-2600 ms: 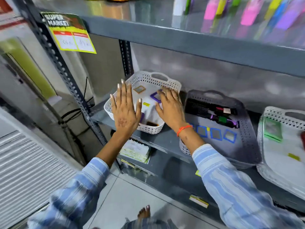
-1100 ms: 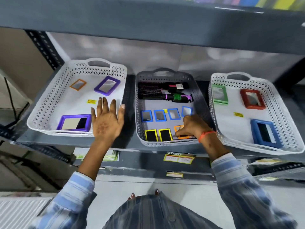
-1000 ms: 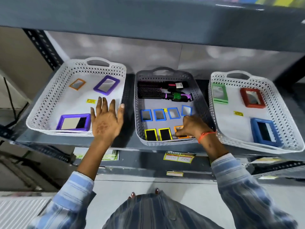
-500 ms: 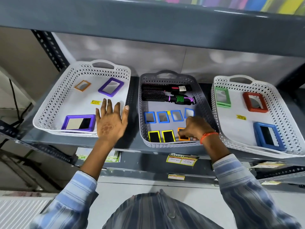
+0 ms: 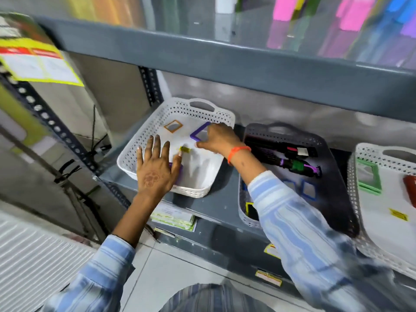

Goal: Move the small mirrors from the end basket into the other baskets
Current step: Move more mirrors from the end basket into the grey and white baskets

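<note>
The end basket [image 5: 144,136] is white and sits at the left of the shelf. A small orange-framed mirror [image 5: 173,126] lies at its back, and a purple-framed mirror [image 5: 199,135] lies beside that. My right hand [image 5: 217,138] reaches across into this basket, fingers curled down over the purple mirror's right part; whatever is in its fingers is hidden. My left hand [image 5: 157,167] lies flat with fingers spread over the front of the basket, covering most of another purple mirror [image 5: 179,174]. The grey middle basket [image 5: 337,199] holds small blue-framed mirrors [image 5: 308,189] and a yellow-framed one [image 5: 249,208], partly hidden by my sleeve.
Hairbrushes [image 5: 281,152] lie at the back of the grey basket. A second white basket [image 5: 353,176] at the right holds a green-framed mirror [image 5: 369,176]. An upper shelf [image 5: 225,57] hangs low overhead. A perforated steel post [image 5: 45,113] stands at the left.
My right hand left the front of the grey basket and moved left into the white end basket. The view swung left and is blurred. My left hand stays over the end basket.
</note>
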